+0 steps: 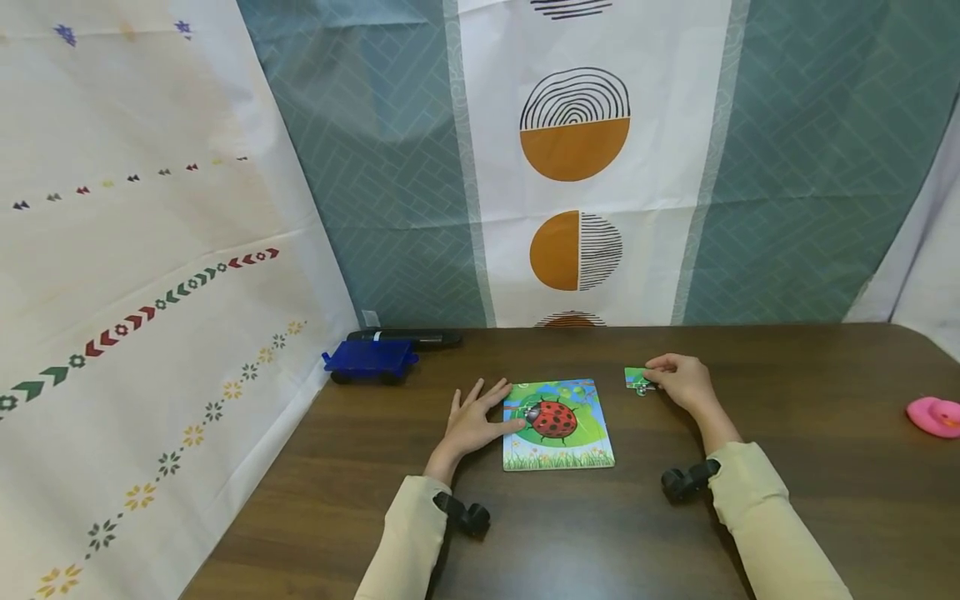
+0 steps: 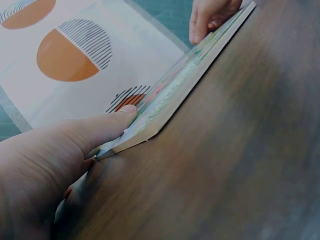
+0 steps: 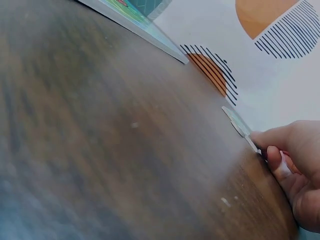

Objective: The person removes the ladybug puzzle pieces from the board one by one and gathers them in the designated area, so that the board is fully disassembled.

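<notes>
A square ladybug puzzle board (image 1: 592, 446) lies flat on the table. My left hand (image 1: 472, 425) rests at its left side, fingers spread and straight; the thumb (image 2: 107, 125) lies on the board's top face and the index finger touches the far left corner. Right of the board, my right hand (image 1: 682, 382) pinches a small green puzzle piece (image 1: 634, 377) between thumb and fingers, at the piece's right end. In the right wrist view, this puzzle piece (image 3: 239, 124) appears nearly edge-on, close to the tabletop; whether it touches the table is hard to tell.
On the brown wooden table (image 1: 570, 533), a blue toy cart (image 1: 371, 358) stands at the back left, before a black long object (image 1: 427, 337). A pink rubber duck (image 1: 935, 417) sits at the far right. Patterned curtains (image 1: 397, 167) hang behind and along the left.
</notes>
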Tool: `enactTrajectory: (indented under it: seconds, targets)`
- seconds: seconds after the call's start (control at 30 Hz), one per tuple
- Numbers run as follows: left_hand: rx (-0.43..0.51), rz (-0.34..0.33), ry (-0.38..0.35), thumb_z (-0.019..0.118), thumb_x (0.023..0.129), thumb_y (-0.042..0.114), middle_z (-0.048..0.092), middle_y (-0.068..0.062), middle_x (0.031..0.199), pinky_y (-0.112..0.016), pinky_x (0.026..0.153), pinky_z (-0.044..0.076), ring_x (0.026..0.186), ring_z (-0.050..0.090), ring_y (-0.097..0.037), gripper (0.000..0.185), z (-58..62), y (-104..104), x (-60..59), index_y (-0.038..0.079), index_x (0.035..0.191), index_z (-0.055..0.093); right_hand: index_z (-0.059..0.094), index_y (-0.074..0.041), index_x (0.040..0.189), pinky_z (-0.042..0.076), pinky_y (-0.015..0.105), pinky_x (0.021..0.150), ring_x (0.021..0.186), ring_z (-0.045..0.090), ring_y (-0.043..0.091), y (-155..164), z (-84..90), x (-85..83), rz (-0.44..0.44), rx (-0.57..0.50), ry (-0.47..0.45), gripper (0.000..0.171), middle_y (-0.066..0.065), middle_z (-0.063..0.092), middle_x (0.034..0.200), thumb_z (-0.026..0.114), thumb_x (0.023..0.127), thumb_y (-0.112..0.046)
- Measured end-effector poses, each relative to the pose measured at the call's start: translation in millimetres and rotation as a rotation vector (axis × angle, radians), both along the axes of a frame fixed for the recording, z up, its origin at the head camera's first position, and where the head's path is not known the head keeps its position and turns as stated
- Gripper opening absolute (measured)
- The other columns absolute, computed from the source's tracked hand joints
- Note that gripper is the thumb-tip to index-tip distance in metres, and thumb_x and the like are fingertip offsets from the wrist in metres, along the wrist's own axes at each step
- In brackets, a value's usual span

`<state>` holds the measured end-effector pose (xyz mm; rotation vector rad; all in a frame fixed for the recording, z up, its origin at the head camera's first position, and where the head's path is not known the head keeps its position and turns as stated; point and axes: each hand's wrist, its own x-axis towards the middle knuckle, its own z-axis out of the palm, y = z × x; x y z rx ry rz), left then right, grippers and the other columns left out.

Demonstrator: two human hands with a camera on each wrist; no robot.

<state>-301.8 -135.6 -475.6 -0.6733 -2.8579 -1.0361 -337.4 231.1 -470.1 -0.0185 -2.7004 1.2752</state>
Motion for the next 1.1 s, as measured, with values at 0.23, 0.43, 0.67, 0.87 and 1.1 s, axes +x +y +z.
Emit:
enactTrajectory:
  seconds: [0.23, 0.43, 0.67, 0.87, 1.1]
  targets:
    - [-0.026, 0.029, -0.042, 0.068, 0.086, 0.051, 0.034, 0.002, 0.159, -0.063, 0.12, -0.006, 0.153, 0.013, -0.033, 0.074, -0.2, -1, -3.0, 0.02, 0.149, 0.043, 0.067, 0.006, 0.106, 0.049, 0.019, 0.059, 0.066, 0.057, 0.006, -3, 2.2, 0.3, -0.005, -0.018, 0.037, 0.028, 0.023, 0.068, 0.097, 0.062, 0.095, -0.019]
    - [-0.048, 0.046, -0.059, 0.068, 0.087, 0.048, 0.033, 0.005, 0.159, -0.063, 0.12, -0.007, 0.154, 0.012, -0.032, 0.073, -0.6, -3, -2.9, 0.023, 0.15, 0.042, 0.064, 0.004, 0.11, 0.047, 0.02, 0.06, 0.072, 0.052, 0.011, -20, 8.0, 3.1, 0.016, -0.09, 0.03, 0.031, 0.013, 0.064, 0.094, 0.06, 0.097, -0.023]
    - [-0.058, 0.04, -0.054, 0.068, 0.087, 0.049, 0.033, 0.005, 0.16, -0.062, 0.121, -0.007, 0.154, 0.011, -0.031, 0.073, 0.4, -3, -2.8, 0.023, 0.15, 0.041, 0.067, 0.002, 0.104, 0.046, 0.025, 0.066, 0.077, 0.053, 0.015, -72, 16.0, 6.5, 0.214, -0.132, 0.049, 0.023, 0.012, 0.065, 0.09, 0.064, 0.094, -0.018]
    - [-0.073, 0.047, -0.053, 0.067, 0.087, 0.051, 0.033, 0.005, 0.159, -0.062, 0.121, -0.006, 0.154, 0.012, -0.032, 0.073, 2.4, 0, -3.3, 0.023, 0.15, 0.041, 0.071, -0.004, 0.103, 0.048, 0.027, 0.07, 0.082, 0.055, 0.016, -118, 12.8, 16.2, 0.383, -0.155, -0.031, 0.019, 0.011, 0.067, 0.097, 0.065, 0.094, -0.019]
    - [-0.077, 0.032, -0.057, 0.066, 0.088, 0.049, 0.033, 0.003, 0.16, -0.063, 0.12, -0.005, 0.153, 0.012, -0.033, 0.074, -1.6, 3, -4.7, 0.021, 0.15, 0.04, 0.073, -0.008, 0.11, 0.052, 0.035, 0.074, 0.092, 0.057, 0.023, -141, 5.2, 22.9, 0.436, -0.032, 0.018, 0.022, 0.013, 0.065, 0.106, 0.067, 0.092, -0.019]
